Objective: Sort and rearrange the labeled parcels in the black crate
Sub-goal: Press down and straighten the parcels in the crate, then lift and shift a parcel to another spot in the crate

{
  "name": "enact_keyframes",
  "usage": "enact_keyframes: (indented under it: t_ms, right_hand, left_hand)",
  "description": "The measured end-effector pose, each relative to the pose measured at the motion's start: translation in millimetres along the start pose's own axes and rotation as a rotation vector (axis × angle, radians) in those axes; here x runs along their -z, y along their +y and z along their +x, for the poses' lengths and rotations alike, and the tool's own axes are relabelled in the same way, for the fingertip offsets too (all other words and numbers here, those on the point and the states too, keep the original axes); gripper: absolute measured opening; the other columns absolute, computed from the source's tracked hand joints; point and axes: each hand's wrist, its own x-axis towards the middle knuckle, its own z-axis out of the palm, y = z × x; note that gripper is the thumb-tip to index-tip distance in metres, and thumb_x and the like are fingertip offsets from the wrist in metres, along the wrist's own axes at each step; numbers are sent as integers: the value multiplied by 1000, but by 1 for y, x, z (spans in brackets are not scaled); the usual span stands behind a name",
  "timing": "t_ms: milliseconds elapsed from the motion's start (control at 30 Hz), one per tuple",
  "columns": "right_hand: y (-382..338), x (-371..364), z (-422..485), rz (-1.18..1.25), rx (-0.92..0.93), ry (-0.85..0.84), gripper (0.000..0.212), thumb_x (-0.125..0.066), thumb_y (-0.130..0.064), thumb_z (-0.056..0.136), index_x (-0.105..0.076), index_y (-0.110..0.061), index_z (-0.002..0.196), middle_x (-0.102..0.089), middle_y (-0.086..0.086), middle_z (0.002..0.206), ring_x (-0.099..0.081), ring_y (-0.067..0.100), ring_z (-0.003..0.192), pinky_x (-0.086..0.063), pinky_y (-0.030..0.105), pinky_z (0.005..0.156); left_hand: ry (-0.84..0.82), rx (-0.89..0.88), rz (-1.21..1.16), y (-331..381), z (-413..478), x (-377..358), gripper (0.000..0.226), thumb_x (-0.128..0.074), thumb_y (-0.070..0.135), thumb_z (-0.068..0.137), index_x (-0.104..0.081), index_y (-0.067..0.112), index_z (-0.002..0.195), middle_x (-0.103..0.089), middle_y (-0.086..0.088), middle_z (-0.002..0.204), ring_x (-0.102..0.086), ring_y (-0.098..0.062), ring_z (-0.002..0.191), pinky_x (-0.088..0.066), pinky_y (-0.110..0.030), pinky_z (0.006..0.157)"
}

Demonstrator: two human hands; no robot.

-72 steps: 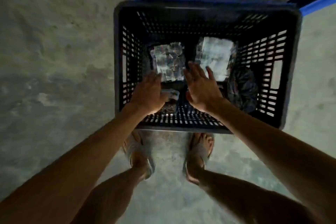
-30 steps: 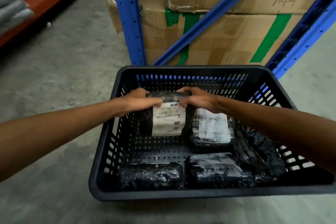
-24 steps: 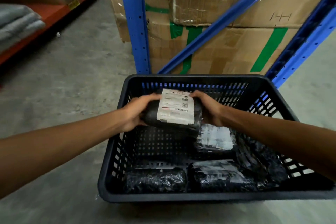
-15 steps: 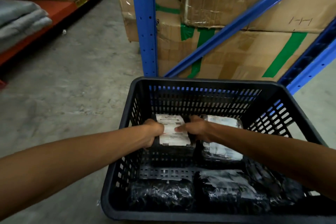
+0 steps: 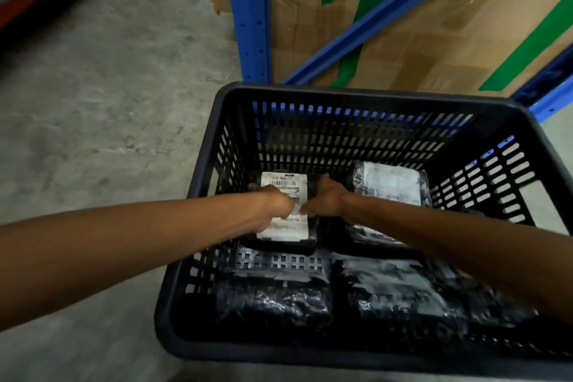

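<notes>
Floor [image 5: 108,96] at far left is bare concrete; black crate [image 5: 198,192] sits on it in front of a blue rack upright [image 5: 248,15] and cardboard boxes [image 5: 434,40].

Left hand [image 5: 276,200] is down in the crate's far-left corner, fingers curled and pressed onto the labeled parcel [image 5: 283,211], covering part of its white label. Whether it grips the edge or just pushes flat can't be told. Parcel lies label-up on the crate bottom, close to the left wall.

Right hand [image 5: 324,197] is on the same parcel's right edge, fingers bent against it, thumb side hidden. It looks like seating the parcel, not lifting it.

Just right of it: second parcel [image 5: 390,186], label up, far row. Near row: unlabeled-side black parcel [image 5: 273,301] at left, another wrapped parcel [image 5: 400,291] at right with a pale label showing. More black wrap is tucked under the right forearm, unclear what.

Judgement: far row roughly done, two labels facing up. The near-left one probably still needs flipping.
</notes>
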Motion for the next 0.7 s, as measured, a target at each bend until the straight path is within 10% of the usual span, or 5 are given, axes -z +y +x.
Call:
enact_keyframes:
  t_ms: [133,367,533,700]
  right_hand:
    - [14,4,-42,200,115,-26,46,-74,-24,87,-65,-10,130,-68,6,132,-62,23,122,-51,31,99]
    - [26,-13,-129,-62,362,-586,69,-58,-68,85,-49,-39,147,-53,-8,151,-47,14,139,-32,40,120]
    - [35,-30,-139,-111,489,-453,59,-65,-45,93,-46,-30,147,-66,-4,135,-61,13,122,-47,26,108]
    - [43,-24,-121,160,452,-258,47,-73,-36,89,-63,-20,133,-72,3,127,-66,20,119,-51,39,107]
  left_hand:
    - [-306,-95,35,-24,-40,15,70,-63,28,82,-39,23,147,-42,0,152,-37,-21,139,-34,-36,114]
    - [-522,-314,706,-37,-105,22,47,-57,29,91,-52,17,136,-58,-5,138,-55,-22,124,-45,-39,108]
    - [-458,-315,987,-40,-106,8,44,-56,25,96,-47,15,138,-57,-11,135,-56,-28,122,-47,-41,106]
    - [-382,-256,568,-41,-95,21,44,-60,21,94,-51,17,137,-53,0,141,-49,-20,130,-39,-37,114]
